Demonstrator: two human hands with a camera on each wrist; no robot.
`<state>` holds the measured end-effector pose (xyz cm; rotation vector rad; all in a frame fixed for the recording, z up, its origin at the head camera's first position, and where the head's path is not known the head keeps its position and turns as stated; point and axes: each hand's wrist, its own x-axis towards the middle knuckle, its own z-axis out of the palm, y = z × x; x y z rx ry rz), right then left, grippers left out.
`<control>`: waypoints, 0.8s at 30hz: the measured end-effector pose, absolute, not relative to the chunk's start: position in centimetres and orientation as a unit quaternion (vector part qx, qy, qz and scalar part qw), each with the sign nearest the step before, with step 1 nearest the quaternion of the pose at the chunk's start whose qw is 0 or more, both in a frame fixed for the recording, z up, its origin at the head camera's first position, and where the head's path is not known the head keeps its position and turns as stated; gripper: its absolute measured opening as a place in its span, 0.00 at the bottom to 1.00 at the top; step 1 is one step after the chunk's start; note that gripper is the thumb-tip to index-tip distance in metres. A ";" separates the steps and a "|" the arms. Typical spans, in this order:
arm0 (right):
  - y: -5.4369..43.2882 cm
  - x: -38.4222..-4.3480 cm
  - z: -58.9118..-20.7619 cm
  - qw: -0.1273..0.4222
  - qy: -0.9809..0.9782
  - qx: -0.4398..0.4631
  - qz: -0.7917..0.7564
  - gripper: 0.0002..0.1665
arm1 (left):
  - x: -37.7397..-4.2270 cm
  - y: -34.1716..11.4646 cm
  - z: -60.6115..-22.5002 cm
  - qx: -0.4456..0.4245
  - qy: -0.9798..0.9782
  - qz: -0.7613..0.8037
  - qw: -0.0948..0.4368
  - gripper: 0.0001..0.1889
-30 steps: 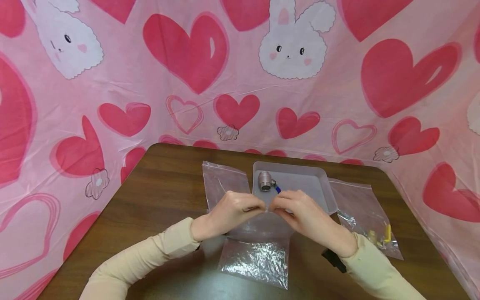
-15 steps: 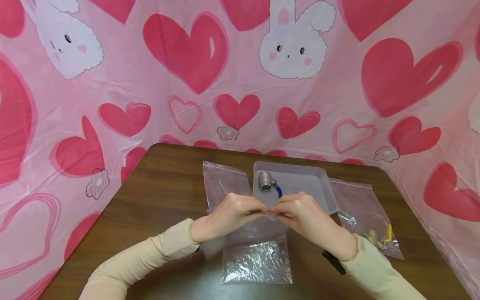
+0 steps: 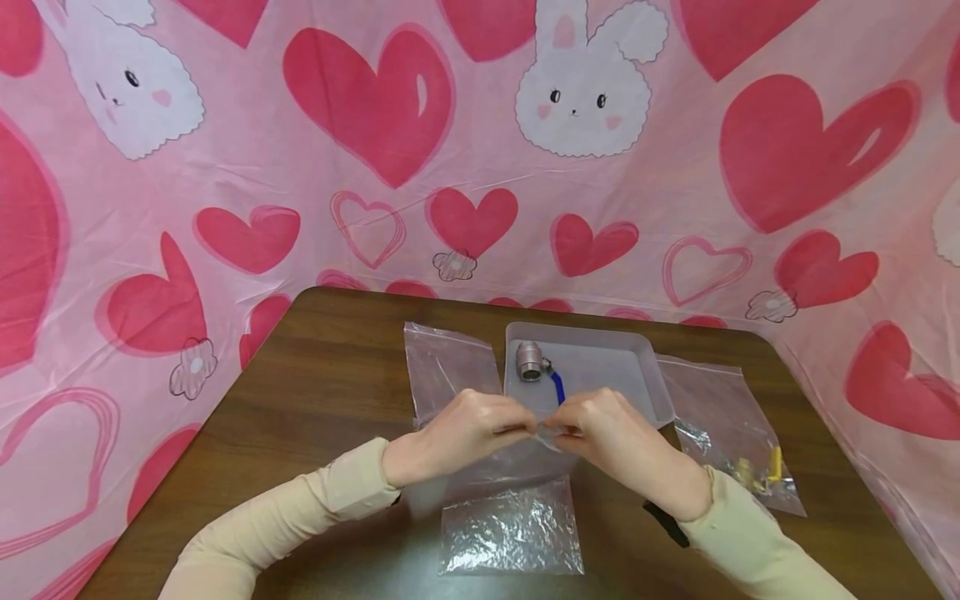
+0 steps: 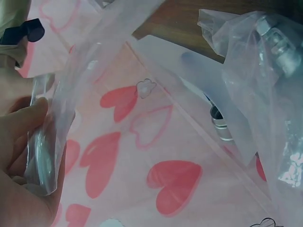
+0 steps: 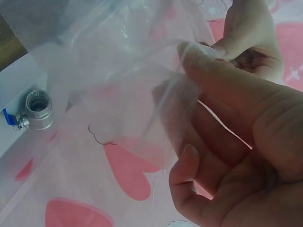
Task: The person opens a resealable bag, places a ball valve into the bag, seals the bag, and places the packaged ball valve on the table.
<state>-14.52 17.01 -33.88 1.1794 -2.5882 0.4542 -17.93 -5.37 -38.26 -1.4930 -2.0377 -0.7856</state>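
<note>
A clear zip bag (image 3: 512,533) hangs over the table's front from both hands. My left hand (image 3: 467,429) pinches its top edge between thumb and fingers, and in the left wrist view the clear plastic (image 4: 45,151) lies in its grip. Close beside it, my right hand (image 3: 617,437) pinches the same edge. The bag's pale closure strip (image 5: 163,94) runs beside the right fingers in the right wrist view. Behind the hands, a metal ball valve (image 3: 529,361) with a blue lever (image 3: 557,387) lies in a translucent tray (image 3: 662,383). The bag's lower part looks flat.
Another zip bag (image 3: 450,367) lies left of the tray. Right of it, a bag (image 3: 708,400) contains brass-coloured fittings (image 3: 745,471) and a yellow handle (image 3: 776,464). A pink heart-print cloth (image 3: 480,150) stands behind the brown table (image 3: 330,375).
Both hands have lowered slightly, and more of the plastic edge shows between them. The bag's hanging lower part has swung a little. More of the blue lever is in sight.
</note>
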 end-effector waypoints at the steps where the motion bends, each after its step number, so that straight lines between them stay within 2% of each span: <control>1: 17.0 -14.5 -33.8 0.128 -0.891 0.406 0.155 0.13 | -17.9 -5.4 -38.2 -0.547 -0.747 -0.285 0.248 0.03; 9: 17.5 -14.6 -33.8 0.124 -0.897 0.405 0.129 0.12 | -18.0 -5.7 -38.2 -0.539 -0.752 -0.284 0.251 0.03; 16: 17.6 -14.6 -33.6 0.086 -0.910 0.386 0.126 0.14 | -18.2 -5.8 -38.3 -0.534 -0.757 -0.285 0.247 0.02; 22: 18.0 -14.6 -33.7 0.111 -0.901 0.399 0.124 0.14 | -18.4 -6.1 -38.4 -0.521 -0.766 -0.292 0.237 0.03; 24: 18.1 -14.6 -33.6 0.102 -0.904 0.395 0.126 0.13 | -18.4 -6.2 -38.3 -0.518 -0.769 -0.295 0.230 0.03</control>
